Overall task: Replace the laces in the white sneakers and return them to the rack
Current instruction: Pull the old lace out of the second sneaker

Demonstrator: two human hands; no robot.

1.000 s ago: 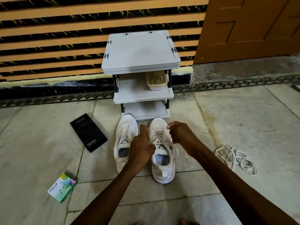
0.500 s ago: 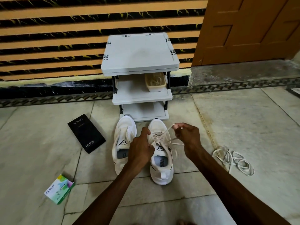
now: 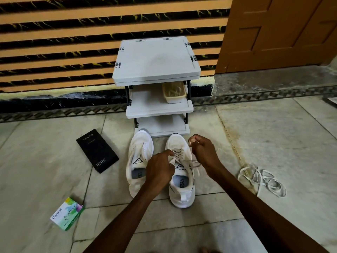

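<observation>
Two white sneakers stand side by side on the floor, toes toward the grey three-shelf rack (image 3: 156, 61). The left sneaker (image 3: 139, 157) shows no lace. The right sneaker (image 3: 181, 181) carries a beige lace (image 3: 189, 164) through its eyelets. My left hand (image 3: 159, 170) sits over the gap between the shoes and pinches the lace at the right shoe's tongue. My right hand (image 3: 203, 152) hovers by that shoe's right side with fingers curled, pinching the other lace end. A loose lace end trails off the shoe's right side.
A heap of white laces (image 3: 262, 179) lies on the tiles at the right. A black phone box (image 3: 96, 150) and a small green box (image 3: 67, 213) lie at the left. A beige basket (image 3: 174, 92) sits on the rack's middle shelf. A wooden door stands back right.
My right hand has drawn its lace end out to the right and then lifted up toward the shoe's toe. My left hand stays at the tongue. The camera has tilted slightly.
</observation>
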